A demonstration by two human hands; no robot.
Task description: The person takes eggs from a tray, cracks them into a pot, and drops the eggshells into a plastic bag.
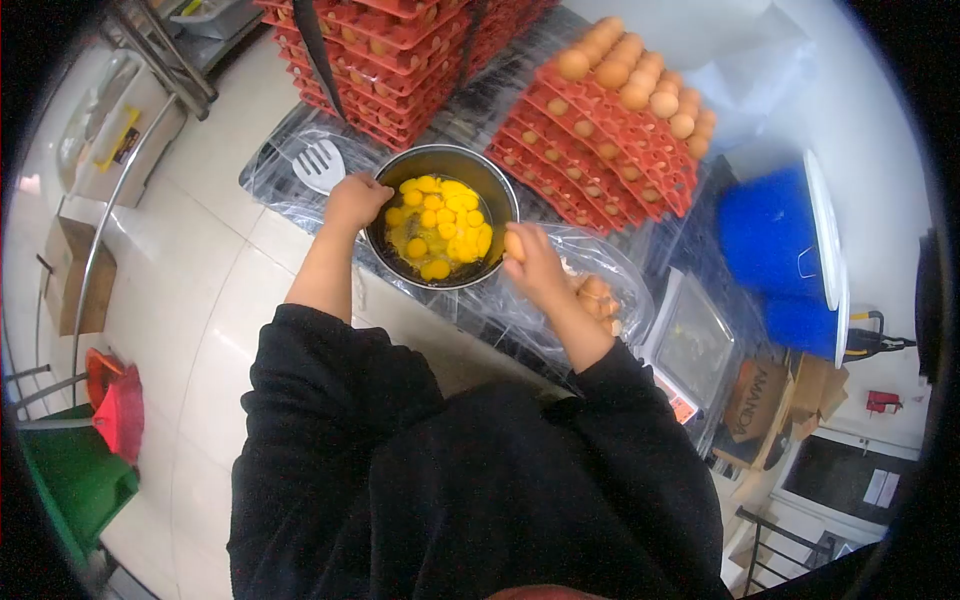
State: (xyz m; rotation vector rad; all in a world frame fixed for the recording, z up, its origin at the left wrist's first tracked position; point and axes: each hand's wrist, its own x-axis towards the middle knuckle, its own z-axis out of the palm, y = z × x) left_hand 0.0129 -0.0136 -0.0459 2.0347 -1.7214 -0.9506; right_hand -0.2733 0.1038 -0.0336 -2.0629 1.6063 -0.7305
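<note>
Yolks crowd the floor of the metal pot, and I've got the left hand up at its left rim, fingers bent close together; whether they truly pinch the metal, I can't tell. Over at the pot's right rim, the right hand has its fingers curled snugly round one brown egg. Careful now: too hard a squeeze could crush that shell and drop chips among the yolks, and a loose hold could let the egg slip. The pot sits near the front edge of the table, so a tug on its rim might tip or slide it. Cracked shells lie on clear plastic right of the pot, close under that wrist, where a sleeve could catch them. Red egg trays rise beyond the pot to the right, a white slotted spatula lies to its left. As for writing, I read "AMANDA" on a cardboard box far right of the pot; the orange label nearer in is too small to read.
</note>
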